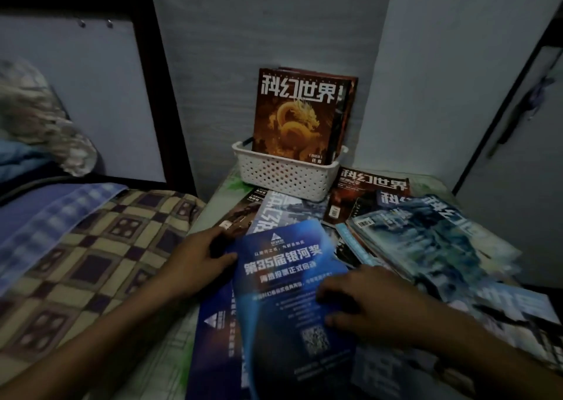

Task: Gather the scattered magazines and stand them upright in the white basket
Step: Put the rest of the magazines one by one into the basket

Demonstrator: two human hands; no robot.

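Here, the glossy blue magazine with white lettering on its back cover [286,281] is lain flat on the bed surface directly below the hands, with its long axis run away from the person and tipped slightly to the right, roughly toward the white perforated plastic basket [286,177] at the far end. The left hand [195,259] is set at the magazine's left edge near its far corner, thumb on the cover and fingers apparently tucked beneath, so a loose pinch on that edge is judged; the right hand [374,299] is pressed flat and spread upon the right half of the cover, nothing being clasped by it. Both hands are in contact, but the left is the nearer to the basket.

The cover is seen as thin, slick and bendable, its lower part blurred. Beneath and around it, other magazines are fanned in overlapping heaps, notably a pale blue-grey pile [426,235] to the right. In the basket, an orange dragon-cover magazine [298,116] is stood upright with more behind it, leaned against the wall.
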